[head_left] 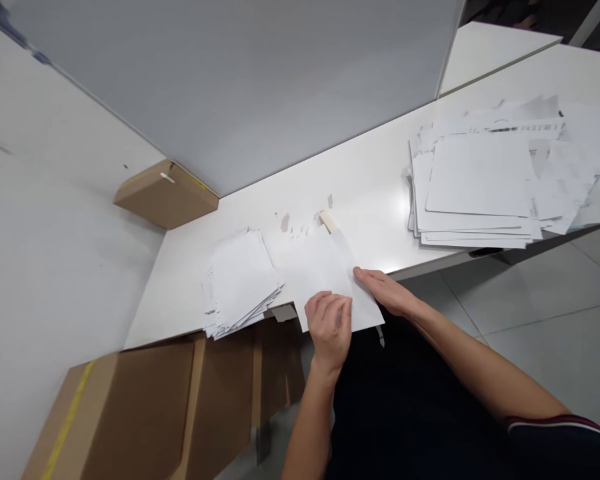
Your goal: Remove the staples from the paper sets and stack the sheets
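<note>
Hands on paper, right-stack print illegible

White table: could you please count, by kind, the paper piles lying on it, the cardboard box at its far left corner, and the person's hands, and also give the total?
Paper piles: 2 (left pile, right pile)
Cardboard box: 1
Hands: 2 (left hand, right hand)
Total: 5
</note>
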A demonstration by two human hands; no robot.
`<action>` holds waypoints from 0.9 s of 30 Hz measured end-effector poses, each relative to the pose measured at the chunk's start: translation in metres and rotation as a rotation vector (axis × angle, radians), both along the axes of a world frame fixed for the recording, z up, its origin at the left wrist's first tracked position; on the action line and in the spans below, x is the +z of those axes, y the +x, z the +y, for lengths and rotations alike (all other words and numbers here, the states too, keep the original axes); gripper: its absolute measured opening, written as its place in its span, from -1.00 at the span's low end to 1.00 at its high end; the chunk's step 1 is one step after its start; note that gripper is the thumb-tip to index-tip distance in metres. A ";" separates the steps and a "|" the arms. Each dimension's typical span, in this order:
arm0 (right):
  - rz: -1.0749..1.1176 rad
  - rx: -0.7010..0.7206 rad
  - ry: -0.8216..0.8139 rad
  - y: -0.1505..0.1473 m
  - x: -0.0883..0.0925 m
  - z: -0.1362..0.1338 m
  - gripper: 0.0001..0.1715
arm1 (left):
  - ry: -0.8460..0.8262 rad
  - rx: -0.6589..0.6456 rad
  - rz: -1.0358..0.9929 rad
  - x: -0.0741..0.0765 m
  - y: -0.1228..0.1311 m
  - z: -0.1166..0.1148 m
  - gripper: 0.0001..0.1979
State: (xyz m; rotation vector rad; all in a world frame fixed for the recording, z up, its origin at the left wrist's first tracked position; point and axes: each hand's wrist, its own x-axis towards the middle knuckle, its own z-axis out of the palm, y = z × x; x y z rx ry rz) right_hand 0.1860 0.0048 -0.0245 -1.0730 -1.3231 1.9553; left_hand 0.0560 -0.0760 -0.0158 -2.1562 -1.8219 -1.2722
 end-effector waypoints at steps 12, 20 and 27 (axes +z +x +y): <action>0.042 -0.007 0.046 0.018 -0.009 -0.014 -0.69 | -0.261 0.480 -0.737 -0.019 -0.050 -0.012 -0.65; 0.010 -0.048 0.459 0.009 0.031 -0.006 -0.71 | -0.124 0.210 -0.988 0.025 -0.052 0.022 -0.64; 0.083 -0.190 0.687 -0.001 0.062 0.031 -0.69 | 0.202 0.112 -0.691 0.065 -0.047 0.057 -0.65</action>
